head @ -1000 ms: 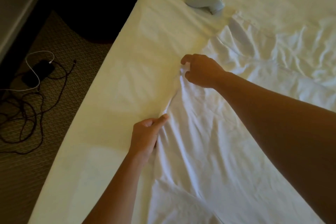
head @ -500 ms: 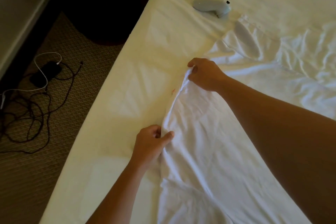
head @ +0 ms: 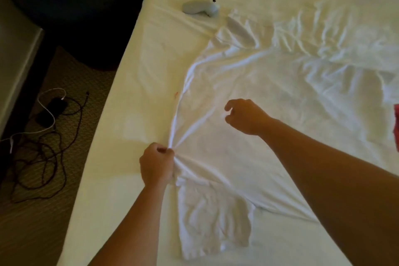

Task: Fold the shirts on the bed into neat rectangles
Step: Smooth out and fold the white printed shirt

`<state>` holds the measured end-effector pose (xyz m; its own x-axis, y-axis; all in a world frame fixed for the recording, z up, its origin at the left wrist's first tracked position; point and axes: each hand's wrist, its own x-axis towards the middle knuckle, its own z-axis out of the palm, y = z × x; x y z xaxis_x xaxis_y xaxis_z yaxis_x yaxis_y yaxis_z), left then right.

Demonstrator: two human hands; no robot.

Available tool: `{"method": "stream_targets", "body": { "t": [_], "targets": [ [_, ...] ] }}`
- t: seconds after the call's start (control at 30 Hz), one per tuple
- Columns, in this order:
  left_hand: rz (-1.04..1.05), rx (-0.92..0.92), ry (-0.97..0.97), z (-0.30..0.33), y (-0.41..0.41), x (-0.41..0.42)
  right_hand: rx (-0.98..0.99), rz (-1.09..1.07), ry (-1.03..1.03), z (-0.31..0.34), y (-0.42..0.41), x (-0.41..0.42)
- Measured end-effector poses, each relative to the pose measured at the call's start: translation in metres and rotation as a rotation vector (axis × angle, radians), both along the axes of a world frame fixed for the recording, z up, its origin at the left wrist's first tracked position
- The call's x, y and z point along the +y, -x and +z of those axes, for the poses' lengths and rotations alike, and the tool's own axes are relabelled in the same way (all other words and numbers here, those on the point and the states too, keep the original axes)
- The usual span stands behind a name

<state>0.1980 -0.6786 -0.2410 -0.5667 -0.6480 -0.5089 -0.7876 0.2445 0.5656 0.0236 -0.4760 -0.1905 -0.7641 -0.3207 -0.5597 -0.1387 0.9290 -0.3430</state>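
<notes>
A white shirt [head: 269, 101] lies spread and wrinkled across the cream bed [head: 138, 84]. Its short sleeve [head: 213, 222] points toward me at the bottom. My left hand [head: 156, 166] grips a bunch of the shirt's left side edge, and creases fan out from the fist. My right hand [head: 244, 116] hovers just above the shirt's middle with loosely curled fingers and holds nothing. The shirt's far part is crumpled near the top right.
A grey handheld controller [head: 200, 6] lies on the bed beyond the shirt. A red cloth [head: 396, 129] shows at the right edge. Left of the bed, on the carpet, lie a phone [head: 57, 104] and tangled cables [head: 41, 151]. A dark round object stands farther back.
My right hand has let go of the shirt's left edge and pulled back toward me over the shirt's middle. My left hand has closed into a fist on the edge.
</notes>
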Motion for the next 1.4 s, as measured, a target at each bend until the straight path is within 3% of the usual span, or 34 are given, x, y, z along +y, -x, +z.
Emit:
{"method": "stream_targets", "body": {
  "t": [0.07, 0.17, 0.27, 0.4, 0.7, 1.0, 1.2, 1.3, 1.4],
  "targets": [
    [-0.121, -0.025, 0.225, 0.01, -0.002, 0.022, -0.024, -0.051, -0.001, -0.001, -0.029, 0.031],
    [-0.581, 0.097, 0.551, 0.012, -0.017, 0.071, -0.037, -0.089, 0.011, -0.004, -0.084, 0.086],
    [-1.023, 0.2, 0.483, 0.011, -0.042, 0.135, -0.057, -0.036, -0.035, -0.01, -0.148, 0.158],
    [-1.412, 0.123, 0.417, 0.005, -0.069, 0.206, -0.034, 0.108, -0.236, -0.023, -0.217, 0.266],
    [-1.386, -0.074, 0.65, 0.0, -0.077, 0.258, 0.245, 0.079, -0.423, -0.039, -0.242, 0.412],
    [-1.416, -0.169, 0.676, 0.011, -0.078, 0.271, 0.113, 0.026, -0.471, -0.035, -0.247, 0.461],
    [-1.4, -0.233, 0.673, 0.012, -0.071, 0.263, 0.183, 0.142, -0.368, -0.035, -0.246, 0.438],
    [-1.43, -0.252, 0.578, 0.018, -0.06, 0.256, 0.089, 0.151, -0.333, -0.033, -0.24, 0.43],
    [-1.331, -0.31, 0.41, 0.024, -0.044, 0.248, -0.038, 0.034, -0.279, -0.024, -0.218, 0.431]
  ]
}}
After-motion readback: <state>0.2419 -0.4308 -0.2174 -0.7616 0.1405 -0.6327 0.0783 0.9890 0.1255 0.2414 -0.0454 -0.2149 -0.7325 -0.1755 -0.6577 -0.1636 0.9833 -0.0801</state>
